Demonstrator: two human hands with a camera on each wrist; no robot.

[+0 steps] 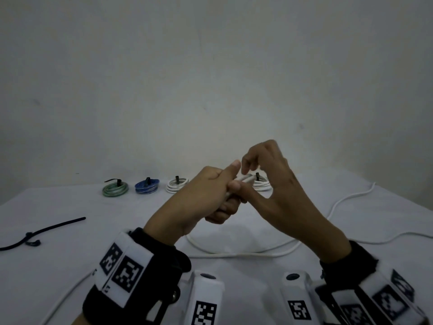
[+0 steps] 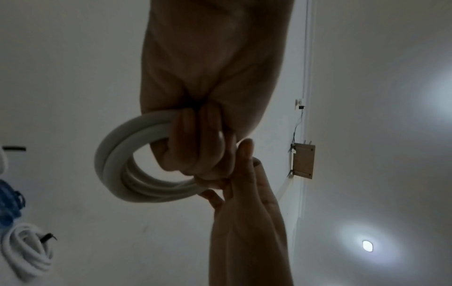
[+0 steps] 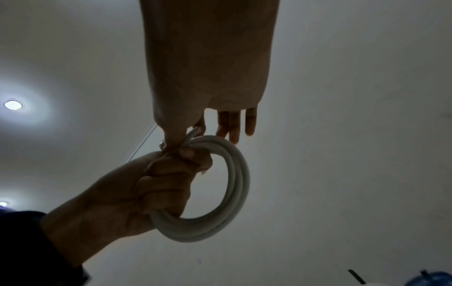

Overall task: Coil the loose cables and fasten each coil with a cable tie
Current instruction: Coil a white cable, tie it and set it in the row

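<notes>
Head view: the left hand (image 1: 206, 195) grips a white round-sheathed cable (image 1: 243, 179) above the white-covered surface (image 1: 70, 266); the right hand (image 1: 269, 184) pinches its end. Tied green (image 1: 115, 189), blue (image 1: 147, 186) and white coils (image 1: 177, 184) sit far left; a black cable tie (image 1: 44, 232) lies near left.

Left wrist view: curled fingers (image 2: 195, 143) clamp the white loops (image 2: 122, 170).

Right wrist view: thumb and forefinger pinch the cable end (image 3: 195, 133); the other fingers hang spread.

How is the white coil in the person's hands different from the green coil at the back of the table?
The white coil is held in the air by the left hand, while the green coil lies flat on the table. The green coil carries a black cable tie; the white coil shows none. The white coil's cable trails loose onto the table; the green coil looks fully wound. Both are round loops.
</notes>
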